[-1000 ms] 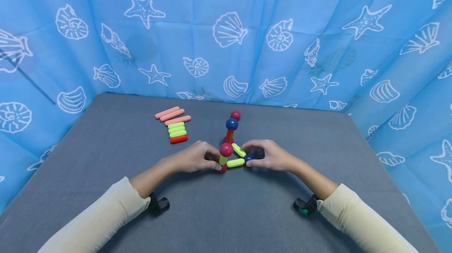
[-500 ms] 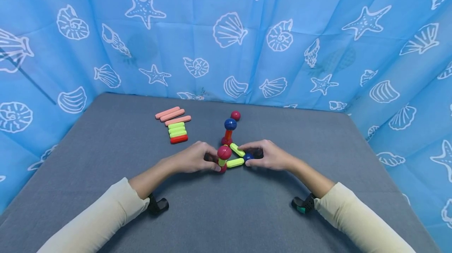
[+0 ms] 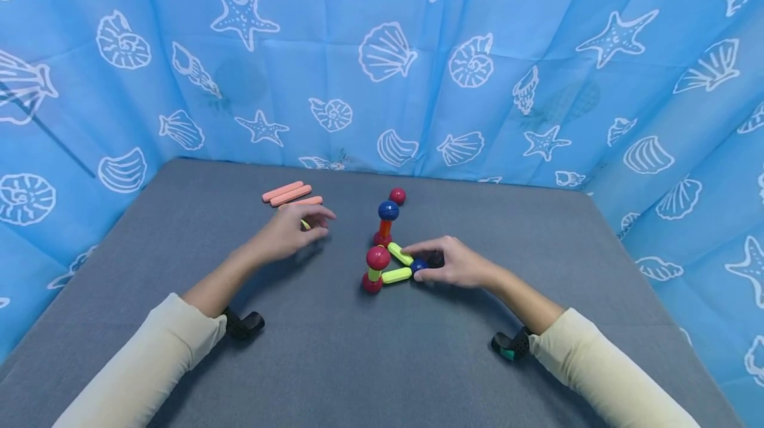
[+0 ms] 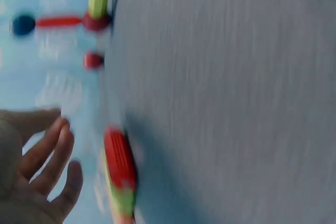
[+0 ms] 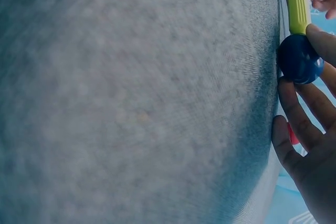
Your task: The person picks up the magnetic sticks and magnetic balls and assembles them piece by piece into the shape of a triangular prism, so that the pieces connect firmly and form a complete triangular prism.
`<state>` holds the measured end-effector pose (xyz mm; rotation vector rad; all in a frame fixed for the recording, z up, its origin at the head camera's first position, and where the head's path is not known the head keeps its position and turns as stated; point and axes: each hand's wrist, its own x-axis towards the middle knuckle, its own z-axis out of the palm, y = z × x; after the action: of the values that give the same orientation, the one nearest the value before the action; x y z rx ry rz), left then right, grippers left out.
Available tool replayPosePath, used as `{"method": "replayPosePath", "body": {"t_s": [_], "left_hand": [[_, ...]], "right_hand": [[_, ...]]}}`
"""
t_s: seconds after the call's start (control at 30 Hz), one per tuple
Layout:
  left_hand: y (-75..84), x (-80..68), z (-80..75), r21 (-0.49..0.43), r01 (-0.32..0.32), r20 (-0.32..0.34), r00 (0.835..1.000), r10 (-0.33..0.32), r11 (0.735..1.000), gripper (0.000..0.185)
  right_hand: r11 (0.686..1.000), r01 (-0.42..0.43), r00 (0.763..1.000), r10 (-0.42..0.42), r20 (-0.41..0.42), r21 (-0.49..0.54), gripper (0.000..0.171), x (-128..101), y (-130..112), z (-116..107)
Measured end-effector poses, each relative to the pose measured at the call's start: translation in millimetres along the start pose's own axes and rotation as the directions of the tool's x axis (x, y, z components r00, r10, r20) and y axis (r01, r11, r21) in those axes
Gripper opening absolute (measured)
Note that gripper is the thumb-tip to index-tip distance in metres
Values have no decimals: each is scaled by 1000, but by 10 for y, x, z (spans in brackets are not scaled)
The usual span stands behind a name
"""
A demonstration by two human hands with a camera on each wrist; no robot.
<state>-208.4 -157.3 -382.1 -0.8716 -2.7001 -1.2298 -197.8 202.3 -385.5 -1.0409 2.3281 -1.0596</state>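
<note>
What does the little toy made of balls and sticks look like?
The ball-and-stick toy looks like glossy plastic. Its flat base is two yellow-green sticks joining a red ball and a blue ball. One short post carries a red ball; a red post behind carries a blue ball. It stands on the grey table. The right hand touches the low blue ball.

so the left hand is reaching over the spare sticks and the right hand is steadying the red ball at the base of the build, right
Not quite. The right hand is steadying a blue ball at the base of the build, not a red one; the right wrist view shows its fingers against it. The left hand is indeed reaching over the spare sticks.
</note>
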Motion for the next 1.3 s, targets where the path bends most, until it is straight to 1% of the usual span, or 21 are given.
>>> {"method": "replayPosePath", "body": {"t_s": [0.03,0.1,0.13,0.2,0.3,0.37,0.47,0.6,0.67,0.77,0.87,0.93,1.03,1.1,1.17,1.2,1.23,1.27,1.3], "left_hand": [[-61,3,-63,29,31,-58,998,-29,999,28],[-190,1,-182,68,95,-155,984,-84,993,28],[-247,-4,-239,72,131,-187,975,-116,989,29],[-357,-13,-334,86,182,-223,962,-159,980,29],[-467,-35,-427,95,225,-213,956,-201,970,31],[-527,-47,-442,113,243,-189,957,-219,964,30],[-591,-57,-438,159,259,-150,960,-236,953,29],[-653,-29,-402,227,281,-111,959,-262,932,30],[-673,-11,-380,240,290,-105,957,-272,927,31],[-693,-3,-362,234,306,-116,951,-286,923,30],[-696,-15,-368,193,305,-156,948,-278,932,30],[-679,-21,-384,152,288,-195,947,-257,945,33],[-617,-16,-422,57,252,-255,939,-230,966,36],[-549,-13,-459,-42,229,-295,927,-231,972,37],[-456,10,-490,-166,205,-328,911,-250,964,40],[-405,22,-501,-229,189,-340,904,-261,955,41],[-347,35,-509,-300,170,-344,898,-273,939,42],[-285,48,-509,-370,150,-343,895,-285,917,43],[-225,62,-500,-433,131,-335,895,-294,892,44]], "right_hand": [[1000,-2,1000,2,1,1,49,0,-1,-1],[1000,-4,1000,4,2,4,49,1,1,-1],[1000,-4,1000,4,2,8,50,0,3,0],[1000,-3,1000,3,1,14,50,-1,5,1],[1000,-1,1000,1,0,16,49,-6,10,5],[1000,-4,1000,4,3,18,49,-4,11,7],[1000,-5,1000,5,7,19,49,2,9,7],[1000,-1,1000,1,6,23,49,5,7,-4],[1000,0,1000,0,6,26,49,3,10,-9],[1000,-4,1000,4,9,30,49,2,16,-12],[999,-8,1000,8,14,39,50,3,18,-14],[999,-9,1000,8,16,47,50,4,18,-15],[998,-6,1000,5,16,59,50,2,22,-14],[998,-1,1000,1,14,63,49,4,27,-7],[998,5,1000,-6,12,65,49,1,32,-7],[998,6,1000,-6,10,63,49,0,33,-7],[998,7,1000,-8,10,63,49,-1,34,-6],[998,8,1000,-9,9,61,49,-3,36,-5],[998,8,1000,-9,9,60,49,-5,36,-4]]}}
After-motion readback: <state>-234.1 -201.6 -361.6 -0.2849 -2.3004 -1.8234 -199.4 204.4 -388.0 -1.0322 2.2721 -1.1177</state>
